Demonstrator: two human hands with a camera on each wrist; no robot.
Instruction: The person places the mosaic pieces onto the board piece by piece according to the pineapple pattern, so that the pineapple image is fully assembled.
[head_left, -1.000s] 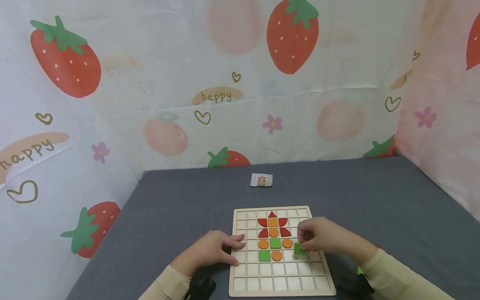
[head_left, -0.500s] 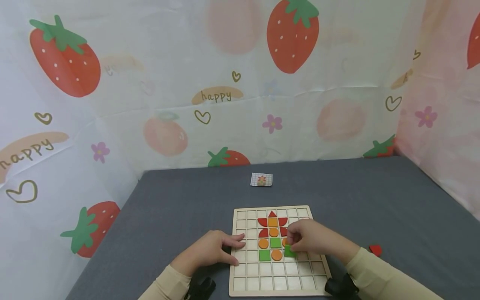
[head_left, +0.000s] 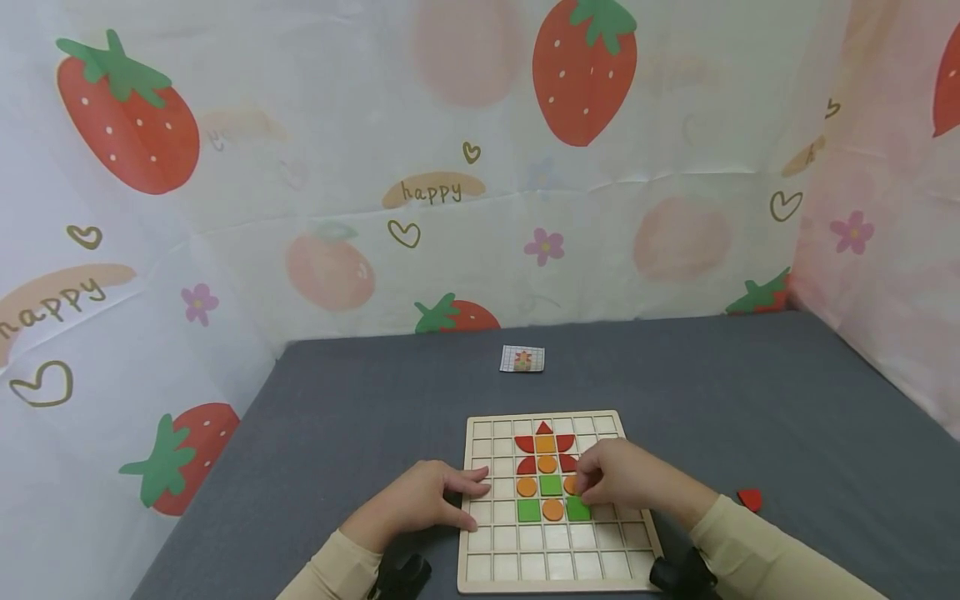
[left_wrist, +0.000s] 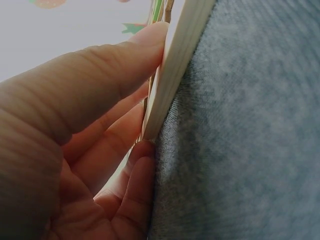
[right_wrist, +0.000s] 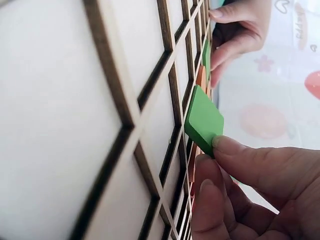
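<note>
A wooden grid board [head_left: 506, 567] lies on the table, bearing red, orange and green pieces. My right hand [head_left: 626, 477] pinches a green square tile [right_wrist: 204, 120] between thumb and fingertips, over the cell right of the lower orange disc [head_left: 552, 509]; the right wrist view shows this tile tilted. Left of that disc sits another green square [head_left: 528, 510], and a third green square [head_left: 551, 485] is one row up. My left hand [head_left: 422, 502] rests on the board's left edge, fingers spread, with the thumb [left_wrist: 145, 37] touching the rim.
A red piece [head_left: 750, 499] lies on the grey tablecloth [head_left: 375, 400] right of the board. Beyond the board is a small pattern card [head_left: 522, 359]. Strawberry-print curtains [head_left: 337, 150] stand behind and at both sides.
My right hand has moved left with the green tile, from the right side of the board to beside the lower orange disc, and the tile has come down there. My left hand has stayed put.
</note>
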